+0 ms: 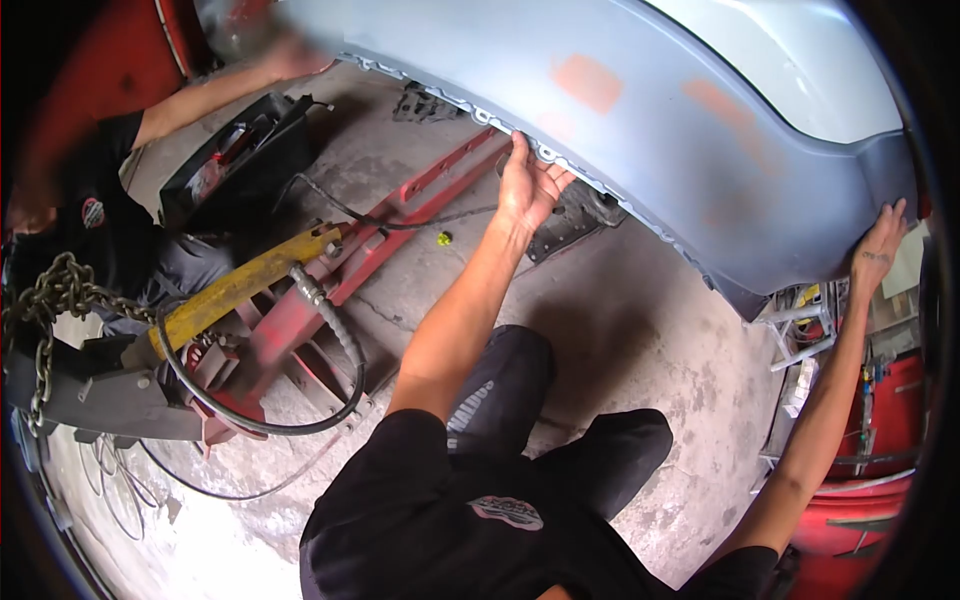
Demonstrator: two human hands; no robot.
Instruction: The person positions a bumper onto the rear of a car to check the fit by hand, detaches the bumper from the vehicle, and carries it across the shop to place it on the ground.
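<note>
A grey car bumper (660, 110) with orange-pink patches stretches across the top of the view, its clipped edge facing me. My left hand (535, 185) holds that edge near its middle, thumb up against it and the fingers beside it. At the far right end, my right hand (878, 245) grips the bumper's corner with its fingers laid along the surface. Another person's hand (295, 58), blurred, is at the left end of the bumper.
A red and yellow steel frame (300, 310) with a black hose (190, 385) and a chain (65, 290) lies on the left. Behind it stands a black bin (235, 150). A small step ladder (800, 325) and red equipment (890, 410) are at the right.
</note>
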